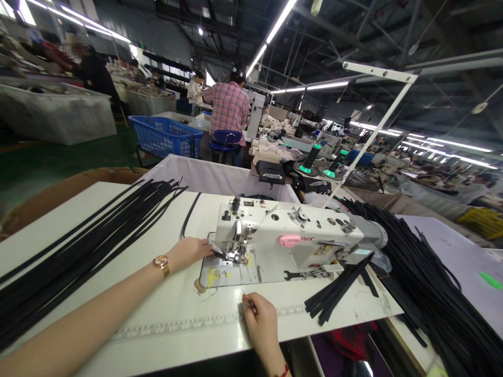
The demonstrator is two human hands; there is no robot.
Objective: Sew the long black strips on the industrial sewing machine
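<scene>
The left hand reaches across the white table with its fingers nearly straight and close together, their tips at a short black strip; whether they pinch it or only press it, I cannot tell. The strip lies at about three o'clock from that hand, just beyond the fingertips, and runs toward the metal foot of the white sewing machine. The right hand sits at five o'clock from the left one, low over the table, curled, with thumb and finger closed on a slim thing (too small to make out, though a thin tip pokes out past the fingers). From this right hand the foot is at eleven o'clock, well apart, and a wrench lies at one o'clock on the machine's bed. A printed ruler runs along the table on the right hand's nine o'clock side and shows again at three. Long black strips lie spread at nine o'clock from the left hand, and a shorter bunch lies between two and three o'clock from the right hand.
</scene>
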